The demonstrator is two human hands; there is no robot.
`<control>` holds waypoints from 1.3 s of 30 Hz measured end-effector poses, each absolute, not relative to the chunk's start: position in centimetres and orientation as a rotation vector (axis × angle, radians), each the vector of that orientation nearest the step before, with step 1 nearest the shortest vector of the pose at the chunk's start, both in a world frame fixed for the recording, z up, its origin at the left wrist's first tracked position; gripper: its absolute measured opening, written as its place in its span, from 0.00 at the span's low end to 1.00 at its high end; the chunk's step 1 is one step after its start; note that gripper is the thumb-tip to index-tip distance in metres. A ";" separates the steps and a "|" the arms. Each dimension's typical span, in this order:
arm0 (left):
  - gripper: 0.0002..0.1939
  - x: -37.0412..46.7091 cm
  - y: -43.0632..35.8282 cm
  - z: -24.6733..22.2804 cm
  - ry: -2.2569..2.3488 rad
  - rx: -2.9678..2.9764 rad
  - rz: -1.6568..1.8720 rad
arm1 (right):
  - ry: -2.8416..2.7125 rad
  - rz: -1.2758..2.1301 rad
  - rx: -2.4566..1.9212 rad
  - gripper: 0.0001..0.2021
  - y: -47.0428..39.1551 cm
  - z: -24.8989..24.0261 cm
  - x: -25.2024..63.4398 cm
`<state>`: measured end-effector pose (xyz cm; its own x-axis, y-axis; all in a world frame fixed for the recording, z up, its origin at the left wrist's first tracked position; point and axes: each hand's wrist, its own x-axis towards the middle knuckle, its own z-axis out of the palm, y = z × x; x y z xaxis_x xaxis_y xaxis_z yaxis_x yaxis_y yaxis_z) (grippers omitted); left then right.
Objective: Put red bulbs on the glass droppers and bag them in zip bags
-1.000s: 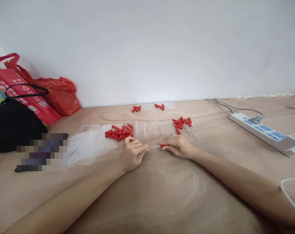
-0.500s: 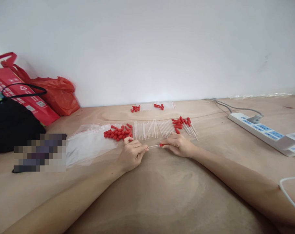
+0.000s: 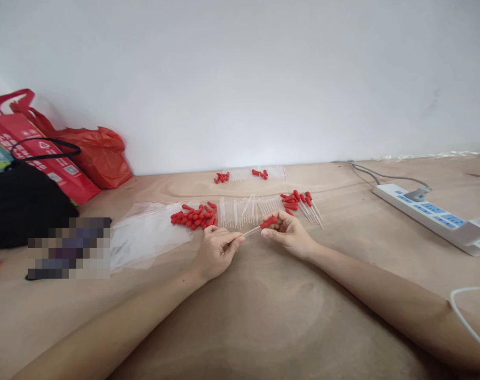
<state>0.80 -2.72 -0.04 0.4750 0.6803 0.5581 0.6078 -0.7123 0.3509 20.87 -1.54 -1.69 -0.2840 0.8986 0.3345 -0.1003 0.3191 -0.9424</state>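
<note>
Between both hands a thin clear dropper tube slants up to the right, with a red rubber bulb on its right end. My left hand pinches the tube's left part between thumb and fingers. Around the bulb are the fingers of my right hand, loosely closed with the thumb below. Just beyond the hands lies a row of loose clear tubes. A heap of red bulbs is left of the row, a smaller heap right of it. Several tubes with bulbs fitted lie farther right.
Clear zip bags lie at left, beside a pixelated dark object. A black bag and red bags stand far left. A power strip is at right. More bulbs lie near the wall.
My right hand has turned and loosened its fingers, so the red bulb now shows. The tube's right end has risen. My left hand keeps its pinch on the tube.
</note>
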 end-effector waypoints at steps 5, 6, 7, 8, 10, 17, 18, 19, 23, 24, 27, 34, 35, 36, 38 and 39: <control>0.13 0.8 -2.8 0.3 1.144 2.550 0.989 | -1.435 1.182 -0.843 0.15 -0.5 -0.2 20.6; 0.16 0.8 -2.8 0.3 1.158 2.540 0.969 | -1.439 1.122 -0.930 0.16 0.1 0.4 21.3; 0.19 0.7 -2.8 0.4 1.184 2.531 0.945 | -1.427 1.088 -0.974 0.15 0.7 1.1 22.4; 0.20 0.7 -2.7 0.4 1.215 2.525 0.916 | -1.419 1.041 -1.023 0.12 1.5 1.6 23.6; 0.17 0.7 -2.5 0.4 1.272 2.523 0.855 | -1.425 0.948 -1.107 0.08 3.0 2.3 26.6; 0.07 0.9 -2.0 0.0 1.305 2.562 0.810 | -1.795 0.156 -1.874 0.06 6.0 0.0 32.6; 0.07 0.9 -2.0 0.0 1.301 2.567 0.799 | -1.826 0.131 -1.893 0.06 6.2 -0.5 32.7; 0.07 0.9 -2.0 0.0 1.296 2.570 0.787 | -1.841 0.112 -1.905 0.06 6.4 -1.0 32.7; 0.07 0.9 -2.0 0.2 1.280 2.571 0.743 | -1.808 0.058 -1.899 0.16 6.8 -2.0 32.6; 0.07 0.9 -2.0 0.2 1.285 2.567 0.743 | -1.783 0.045 -1.889 0.18 6.7 -2.0 32.5; 0.09 1.0 -2.0 0.1 1.319 2.553 0.768 | -1.717 0.006 -1.830 0.18 6.4 -1.9 32.1; 0.06 1.0 -1.2 0.2 1.525 2.568 0.839 | -1.959 -0.110 -1.547 0.14 6.3 -1.9 30.6; 0.06 1.1 -0.6 0.4 1.598 2.574 0.832 | -1.982 -0.137 -1.543 0.14 6.5 -1.9 30.5; 0.07 1.3 0.2 0.6 1.674 2.575 0.817 | -2.003 -0.159 -1.543 0.15 6.8 -2.0 30.4; 0.07 1.9 2.0 1.1 1.826 2.545 0.786 | -2.038 -0.187 -1.556 0.15 7.3 -2.1 30.3; 0.07 2.3 3.0 1.3 1.870 2.545 0.761 | -2.054 -0.192 -1.566 0.15 7.5 -2.0 30.3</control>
<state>2.29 2.99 1.33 0.2298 0.8745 0.4272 0.9244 -0.3334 0.1851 30.26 7.54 -2.05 -0.1748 0.8493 0.4982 0.9267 0.3128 -0.2081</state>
